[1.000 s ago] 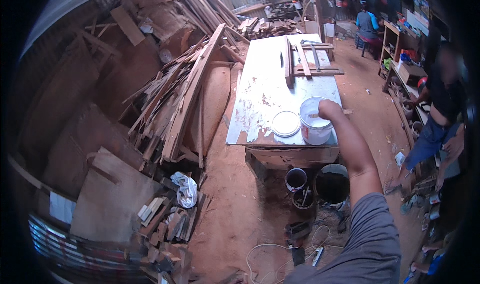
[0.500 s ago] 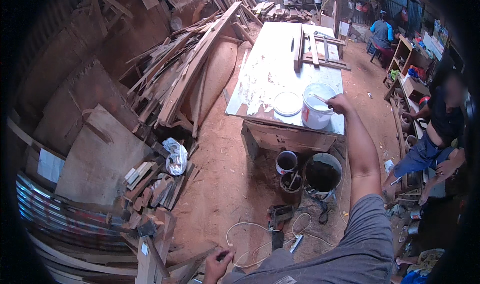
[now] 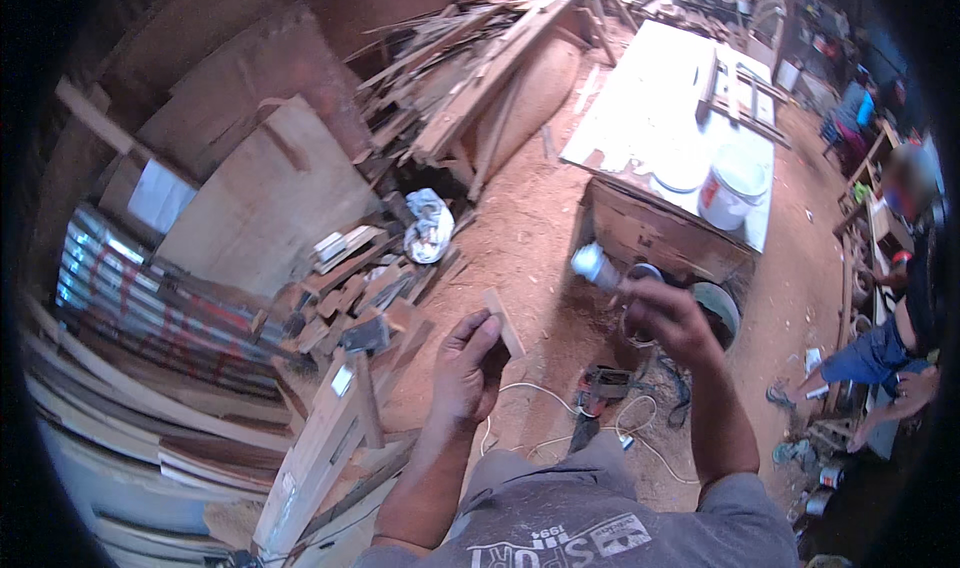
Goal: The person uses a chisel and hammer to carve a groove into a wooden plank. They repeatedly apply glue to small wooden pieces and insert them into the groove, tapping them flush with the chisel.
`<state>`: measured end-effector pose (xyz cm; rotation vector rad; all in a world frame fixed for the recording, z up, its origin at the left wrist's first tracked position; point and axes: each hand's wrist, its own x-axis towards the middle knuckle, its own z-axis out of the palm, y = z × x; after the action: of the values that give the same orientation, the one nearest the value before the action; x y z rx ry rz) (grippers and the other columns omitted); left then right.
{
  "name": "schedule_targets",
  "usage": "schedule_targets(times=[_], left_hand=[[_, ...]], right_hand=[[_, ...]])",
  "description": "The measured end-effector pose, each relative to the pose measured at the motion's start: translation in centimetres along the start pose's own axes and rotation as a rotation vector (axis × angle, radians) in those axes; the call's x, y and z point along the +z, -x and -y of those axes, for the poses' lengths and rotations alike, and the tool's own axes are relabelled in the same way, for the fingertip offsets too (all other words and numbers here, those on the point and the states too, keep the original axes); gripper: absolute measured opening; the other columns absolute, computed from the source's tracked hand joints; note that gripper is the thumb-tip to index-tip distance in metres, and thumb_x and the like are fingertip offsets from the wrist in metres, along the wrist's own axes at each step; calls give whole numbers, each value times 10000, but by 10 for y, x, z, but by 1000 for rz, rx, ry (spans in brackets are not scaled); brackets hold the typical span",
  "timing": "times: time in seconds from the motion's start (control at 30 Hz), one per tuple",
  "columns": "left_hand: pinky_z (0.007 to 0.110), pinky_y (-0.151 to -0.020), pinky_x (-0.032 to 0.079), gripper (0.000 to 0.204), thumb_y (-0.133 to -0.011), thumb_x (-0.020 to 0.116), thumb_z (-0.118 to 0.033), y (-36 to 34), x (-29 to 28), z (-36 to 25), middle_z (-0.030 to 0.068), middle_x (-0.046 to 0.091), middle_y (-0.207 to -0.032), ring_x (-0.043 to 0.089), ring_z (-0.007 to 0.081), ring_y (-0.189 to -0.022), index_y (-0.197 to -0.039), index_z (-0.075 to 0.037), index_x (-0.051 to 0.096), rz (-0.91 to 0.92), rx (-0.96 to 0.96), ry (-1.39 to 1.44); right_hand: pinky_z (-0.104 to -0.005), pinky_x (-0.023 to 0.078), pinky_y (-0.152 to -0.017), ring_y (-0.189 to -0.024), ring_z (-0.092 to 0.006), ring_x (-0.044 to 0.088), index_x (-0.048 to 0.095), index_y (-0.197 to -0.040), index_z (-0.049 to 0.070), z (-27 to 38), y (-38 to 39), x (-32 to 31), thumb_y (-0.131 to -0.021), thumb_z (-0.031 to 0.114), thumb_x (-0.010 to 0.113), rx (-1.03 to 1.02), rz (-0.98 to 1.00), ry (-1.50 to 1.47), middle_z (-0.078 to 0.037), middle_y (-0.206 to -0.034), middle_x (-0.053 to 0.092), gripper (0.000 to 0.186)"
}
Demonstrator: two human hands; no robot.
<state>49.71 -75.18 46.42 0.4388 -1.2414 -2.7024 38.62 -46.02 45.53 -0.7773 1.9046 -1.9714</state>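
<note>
We see L hand (image 3: 466,366): fingers closed on thin flat wood strip (image 3: 506,326), held tilted in air above sandy floor (image 3: 530,223). R hand (image 3: 672,320) blurred, fingers curled round white-ended tool (image 3: 595,266); exact kind we can't tell. Tool near strip, w/o touching. Fwd of us, on table (image 3: 640,98): white bucket (image 3: 724,206), round lid (image 3: 678,180) just beside, wooden frame (image 3: 735,93) farther. Other person (image 3: 875,363) at our R.
</note>
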Motion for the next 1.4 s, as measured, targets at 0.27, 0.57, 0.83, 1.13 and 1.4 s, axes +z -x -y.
schedule_targets(times=[0.27,0.57,0.83,1.13,1.4], left_hand=[[287,-781,564,180,-1003,723,-115,82,-74,-55,30,747,-1008,695,128,-860,-1161,-29,717,-79,-9,68],[344,-778,577,194,-1031,683,-216,155,-165,-108,39,731,-1001,703,171,-881,-1152,-65,695,-84,47,118],[277,-761,557,145,-1000,728,-105,195,-202,-129,31,737,-957,675,108,-820,-1120,-24,728,-74,58,171],[296,-811,567,145,-1005,717,-97,210,-237,-129,52,741,-1007,690,133,-894,-1128,-20,727,-46,80,211],[287,-772,564,116,-1005,719,-102,214,-232,-132,44,739,-971,690,135,-849,-1091,-26,737,-115,85,283]], right_hand=[[-347,530,-893,-1066,-243,672,714,-1350,114,17,5,166,-947,-35,698,-289,214,293,-132,-1183,683,430],[-395,563,-843,-1001,-281,688,748,-1315,249,40,16,264,-805,8,788,-489,348,640,-99,-1160,690,566],[-385,541,-796,-955,-281,671,770,-1275,187,76,7,318,-834,-21,766,-626,339,827,-121,-1122,687,487],[-390,540,-806,-974,-295,664,775,-1273,179,79,7,353,-839,-10,766,-628,356,818,-130,-1132,677,473],[-373,541,-775,-918,-234,685,802,-1195,211,85,24,348,-815,66,792,-673,473,931,-75,-1091,713,408]])
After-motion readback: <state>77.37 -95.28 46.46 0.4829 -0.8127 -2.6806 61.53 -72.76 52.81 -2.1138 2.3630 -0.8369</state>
